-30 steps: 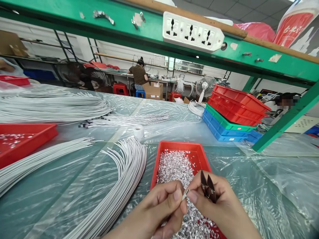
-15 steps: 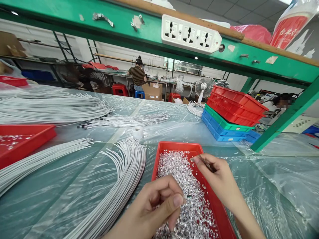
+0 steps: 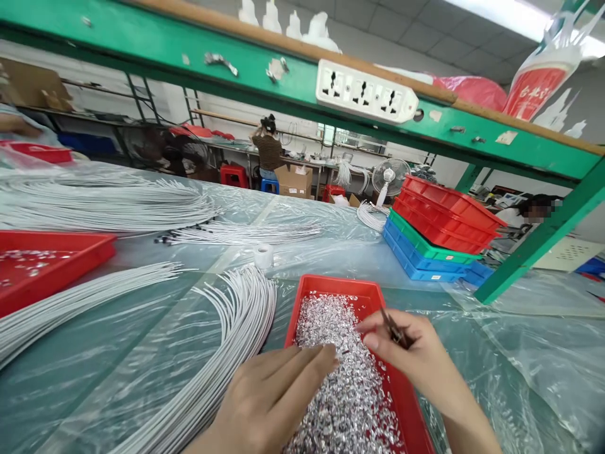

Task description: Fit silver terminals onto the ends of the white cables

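A red tray (image 3: 340,284) in front of me holds a heap of small shiny silver metal pieces (image 3: 326,318). Over its left side is my left hand (image 3: 276,388), back upward, fingers pressed together and pointing right. A tiny dark bit shows near its fingertips; what they pinch is too small to make out. My right hand (image 3: 416,347) is above the tray's right wall, closed round dark tweezers (image 3: 396,329) that lie across the palm. Its thumb and forefinger are near each other over the pieces. Left of the tray lies a curved bundle of white cables (image 3: 236,340).
More white cables (image 3: 85,296) and a second red tray (image 3: 94,252) lie left. A white tape roll (image 3: 263,256) sits beyond the bundle. Stacked bins (image 3: 435,233) stand back right, beside a green post (image 3: 539,233). A shelf beam with a power strip (image 3: 363,93) crosses overhead.
My left hand has turned from a visible pinch to back upward, its fingertips now farther forward. The right hand has come lower, toward the pieces, still with the tweezers. The view has shifted slightly.
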Demonstrator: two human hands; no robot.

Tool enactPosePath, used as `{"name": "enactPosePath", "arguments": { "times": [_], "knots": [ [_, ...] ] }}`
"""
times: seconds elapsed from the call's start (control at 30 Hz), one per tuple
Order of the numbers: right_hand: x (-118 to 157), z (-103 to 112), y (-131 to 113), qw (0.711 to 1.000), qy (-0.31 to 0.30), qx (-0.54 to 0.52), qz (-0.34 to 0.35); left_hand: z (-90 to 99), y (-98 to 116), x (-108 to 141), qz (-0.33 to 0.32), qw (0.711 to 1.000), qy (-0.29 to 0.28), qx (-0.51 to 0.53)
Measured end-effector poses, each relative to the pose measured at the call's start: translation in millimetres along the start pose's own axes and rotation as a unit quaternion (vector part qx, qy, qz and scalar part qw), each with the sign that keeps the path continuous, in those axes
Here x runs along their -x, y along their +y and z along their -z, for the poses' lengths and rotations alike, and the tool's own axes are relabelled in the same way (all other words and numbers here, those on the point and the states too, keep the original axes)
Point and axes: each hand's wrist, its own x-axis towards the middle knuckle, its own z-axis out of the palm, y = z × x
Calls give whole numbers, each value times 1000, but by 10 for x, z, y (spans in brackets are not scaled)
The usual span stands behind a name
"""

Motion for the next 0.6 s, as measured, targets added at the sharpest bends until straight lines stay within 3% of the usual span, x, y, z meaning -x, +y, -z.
{"name": "enactPosePath", "arguments": {
  "times": [0.07, 0.2, 0.37, 0.47, 0.53, 0.6],
  "knots": [
    [35, -38, -3, 998, -44, -30, -14, 38, -11, 7, -44, 998, 7, -49],
    [71, -109, -39, 999, -44, -27, 6, 116, 38, -64, -75, 993, -10, -96],
    [179, -132, -124, 998, -64, -13, 25, 119, 217, -81, -71, 995, -29, -61],
    [297, -145, -95, 993, -92, 54, 47, 232, 403, 6, 3, 996, -66, -57],
    [359, -132, -20, 976, -149, 130, 86, 371, 557, 132, 88, 989, -122, -13],
    [374, -86, 99, 954, -212, 181, 109, 481, 723, 341, 196, 947, -217, 134]
  ]
}}
